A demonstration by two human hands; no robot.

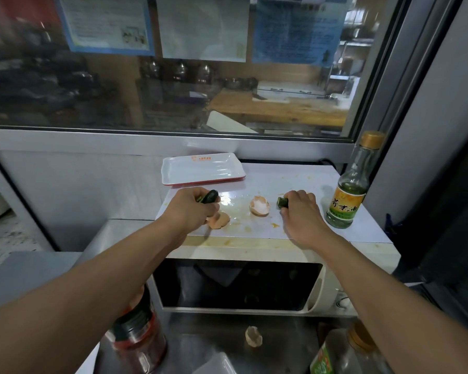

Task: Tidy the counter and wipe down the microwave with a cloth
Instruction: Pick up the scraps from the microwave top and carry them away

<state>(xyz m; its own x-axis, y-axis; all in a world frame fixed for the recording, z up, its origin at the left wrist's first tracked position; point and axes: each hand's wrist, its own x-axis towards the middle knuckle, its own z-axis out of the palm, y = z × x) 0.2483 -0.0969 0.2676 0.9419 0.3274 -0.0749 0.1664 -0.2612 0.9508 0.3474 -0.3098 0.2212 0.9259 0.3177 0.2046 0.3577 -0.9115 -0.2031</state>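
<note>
Inspector: Scraps on the microwave (254,255) top?

Assessor: Two eggshell halves, one (259,205) between the hands, one (219,220) touching the left hand (191,209). Judged light, brittle; lift by the rim, gently.

Inspector: Hands?

Assessor: Both arms extended. Left fingers curl round a dark green vegetable piece (210,196); right hand (300,214) pinches a smaller green piece (283,203) against the top.

window notices (203,28) too blurred to read.
</note>
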